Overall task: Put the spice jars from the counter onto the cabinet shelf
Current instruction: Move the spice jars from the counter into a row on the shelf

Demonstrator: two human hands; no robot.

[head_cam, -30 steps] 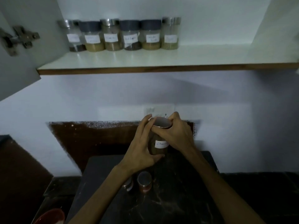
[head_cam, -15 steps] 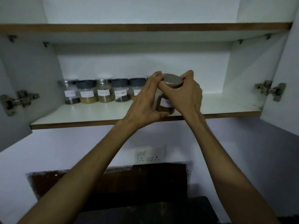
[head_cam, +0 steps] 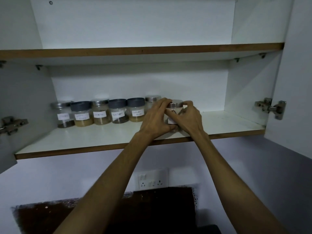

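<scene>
Standing open on the wall, the white cabinet (head_cam: 253,92) fills most of the scene, its 2 doors swung out to either side with a metal hinge (head_cam: 270,108) showing on the right door and another hinge (head_cam: 11,124) on the left. Inside, an upper shelf (head_cam: 141,50) with a brown front edge runs across, nothing visible on it from this angle. Below it is the lower shelf (head_cam: 84,141), white on top with the same brown edge. Beneath the cabinet the pale wall carries a white socket plate (head_cam: 152,180), and under that a dark brown panel (head_cam: 101,213) begins.

Along the back of the lower shelf stands a row of 6 jars (head_cam: 101,114), each with a white handwritten label, touching or nearly touching one another. Some have silver lids, some dark grey ones, and their contents range from dark to sandy. The sixth, at the right end, is mostly hidden behind a hand.

Both bare arms reach up from below to a 7th spice jar (head_cam: 175,114), silver-lidded and upright, just to the right of the row and a little forward of it. The left hand (head_cam: 155,120) wraps its left side, fingers over the lid's edge and thumb low near the base. The right hand (head_cam: 189,119) closes on the right side, fingers curled at the lid. Both hands are clamped on it. Whether its base already touches the shelf I cannot tell, since the hands cover it.
</scene>
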